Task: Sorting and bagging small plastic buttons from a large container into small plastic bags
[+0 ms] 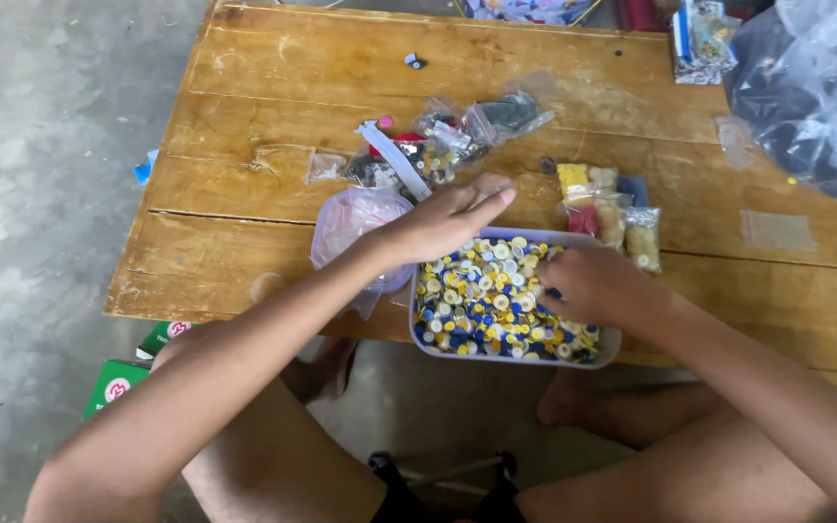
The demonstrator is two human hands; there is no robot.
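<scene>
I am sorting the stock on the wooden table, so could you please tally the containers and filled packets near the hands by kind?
Trays of blue, yellow and white pieces: 1
Pinkish plastic bags: 1
Small filled packets right of the tray: about 5
Hands at the tray: 2, left hand, right hand
Total: about 9

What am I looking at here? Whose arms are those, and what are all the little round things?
There is no machine here. A person wears a camera on their head, so you look down at their own two arms. They sit at a wooden table. At its near edge is a pale tray full of small round pieces, yellow, blue and white. The left hand hovers flat over the tray's far edge. The right hand rests curled on the pieces; whether it holds one is hidden. Behind lie small clear bags of bits.
</scene>
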